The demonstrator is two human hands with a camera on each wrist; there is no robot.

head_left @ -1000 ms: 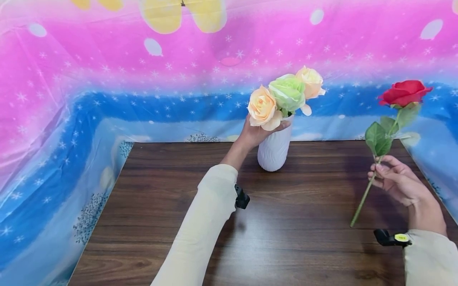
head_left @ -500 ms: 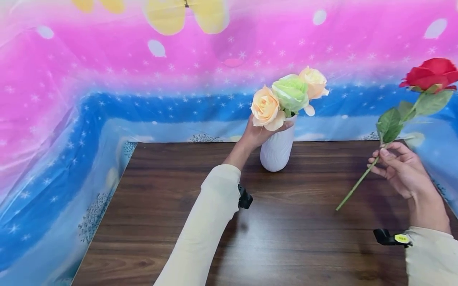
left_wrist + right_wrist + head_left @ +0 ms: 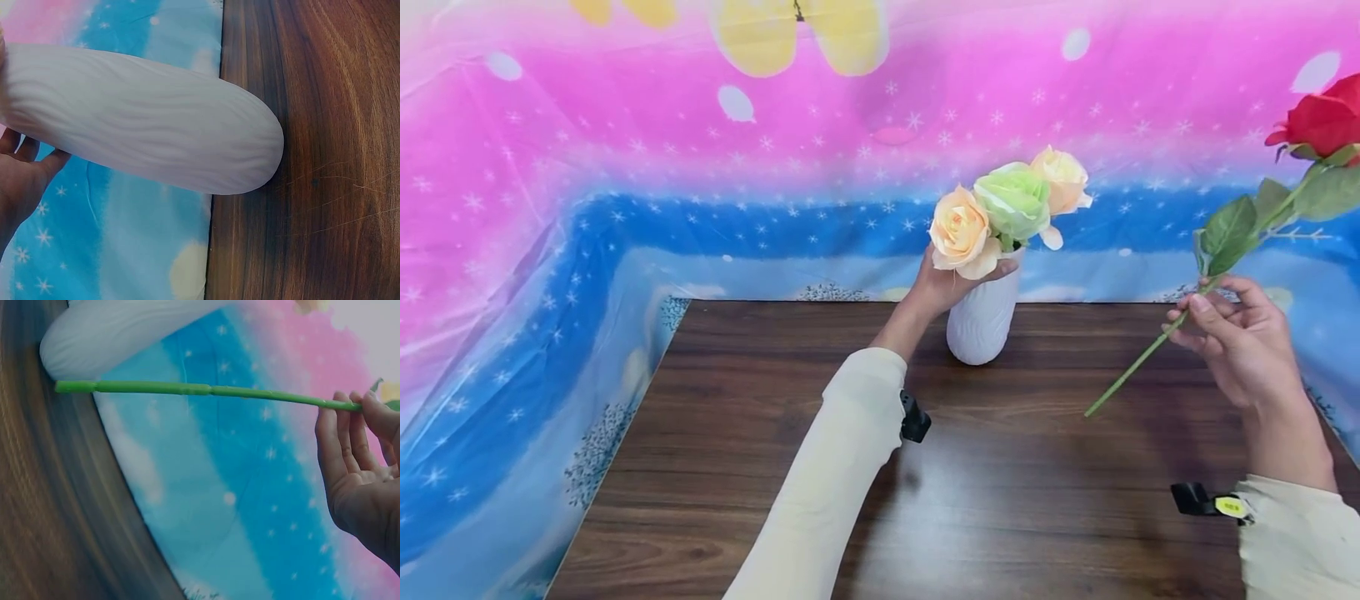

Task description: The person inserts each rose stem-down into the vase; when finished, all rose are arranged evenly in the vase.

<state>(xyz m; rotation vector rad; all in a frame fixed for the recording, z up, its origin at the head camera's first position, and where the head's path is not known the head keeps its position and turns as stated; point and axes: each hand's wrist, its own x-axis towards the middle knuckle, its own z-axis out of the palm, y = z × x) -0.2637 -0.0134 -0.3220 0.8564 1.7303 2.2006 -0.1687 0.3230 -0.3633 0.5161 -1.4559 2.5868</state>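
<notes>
A ribbed white vase [image 3: 983, 323] stands on the wooden table, near its back edge. My left hand [image 3: 946, 287] grips it just below the rim, partly hidden by the blooms. Out of the vase rise a peach rose [image 3: 959, 231], a light green rose [image 3: 1012, 200] and a cream rose [image 3: 1060, 180]. To the right, my right hand [image 3: 1251, 350] pinches the stem of a red rose [image 3: 1326, 125] between thumb and fingers, below its leaves. That rose slants in the air, bloom up at the right, bare green stem [image 3: 200, 389] pointing down-left toward the vase.
The dark wooden table [image 3: 745, 442] reaches back to a pink and blue patterned cloth [image 3: 775, 208], which hangs behind and along both sides. A black wrist camera [image 3: 914, 418] sits at the left cuff, another camera [image 3: 1195, 500] at the right.
My right hand has raised the red rose and tilted it, its bloom going up and right, its stem end swinging left and up. My left hand keeps its grip on the vase.
</notes>
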